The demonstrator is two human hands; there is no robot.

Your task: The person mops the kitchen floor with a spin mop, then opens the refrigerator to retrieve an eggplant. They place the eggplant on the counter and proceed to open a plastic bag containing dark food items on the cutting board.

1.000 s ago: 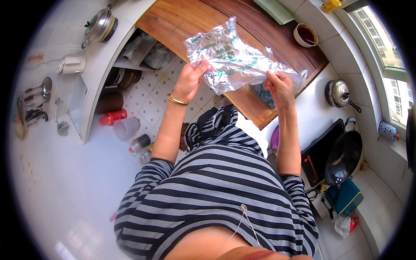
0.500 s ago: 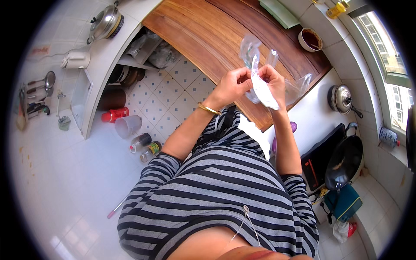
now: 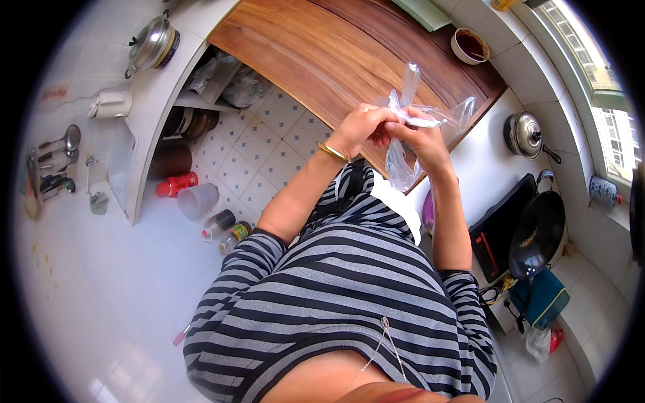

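Both hands meet over the near right part of a wooden board [image 3: 302, 47], fingers closed on a crumpled clear plastic bag [image 3: 402, 168]. My left hand [image 3: 359, 129], with a gold bangle at the wrist, pinches the bag from the left. My right hand [image 3: 430, 144] grips it from the right, its fingers touching the left ones. A whitish folded part [image 3: 426, 122] lies across the right fingers. One clear strip stands up above the hands, and a loose clear piece hangs below them. Whether the clear film spread to the right belongs to the same bag, I cannot tell.
A bowl of dark red sauce [image 3: 470, 46] stands at the board's far right, near a pale green tray [image 3: 423, 12]. On the right are a lidded pan [image 3: 525, 134] and a black wok [image 3: 536, 235]. Several bottles and a translucent container [image 3: 199, 201] are at the left.
The white, sagging end no longer hangs over my right wrist; the bag has turned. My hands have come closer together, and a clear piece now hangs below them.
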